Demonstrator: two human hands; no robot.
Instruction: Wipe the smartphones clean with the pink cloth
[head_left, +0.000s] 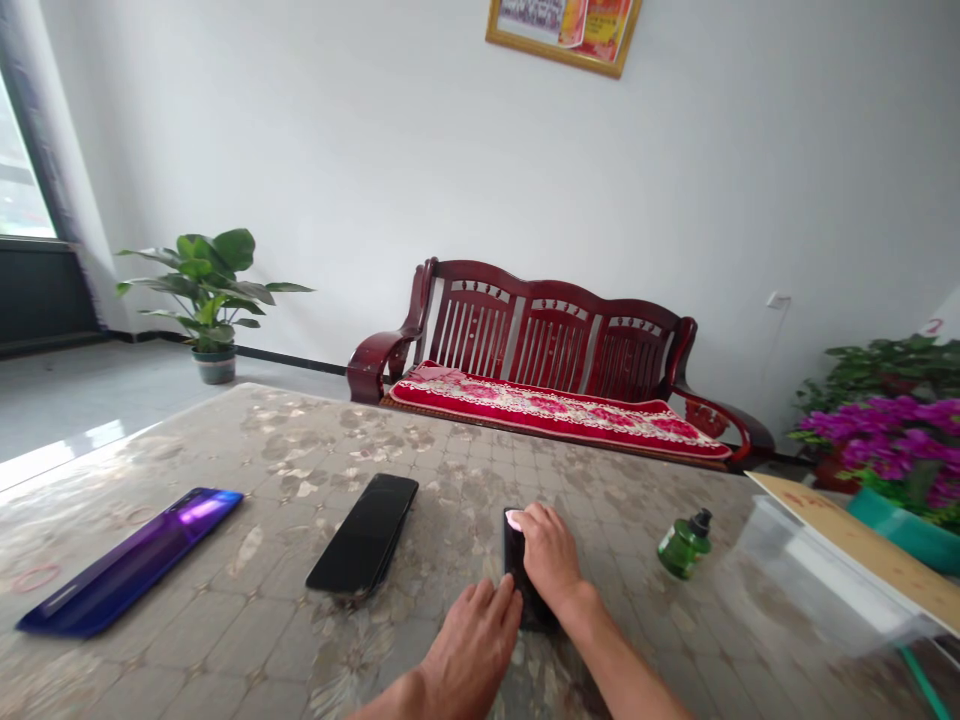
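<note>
A black smartphone (513, 552) lies on the patterned tabletop, partly covered by my hands. My left hand (480, 632) grips its near left edge, fingers close together. Over the phone's upper part, my right hand (549, 552) presses a small whitish-pink wipe (514, 520) against the surface; most of the wipe is hidden under the fingers. To the left lies a phone with a dark screen (365, 535). Farther left is a shiny blue-purple phone back cover (135, 565). A green pump bottle (684, 545) stands to the right of my right hand.
The tabletop (247, 440) carries a clear plastic box (810, 570) with a tan board (862, 540) over it at right. Purple flowers (892, 445) stand in a teal pot (900, 525) there. A pinkish ring (36, 578) lies far left. Behind the table is a wooden bench (555, 340).
</note>
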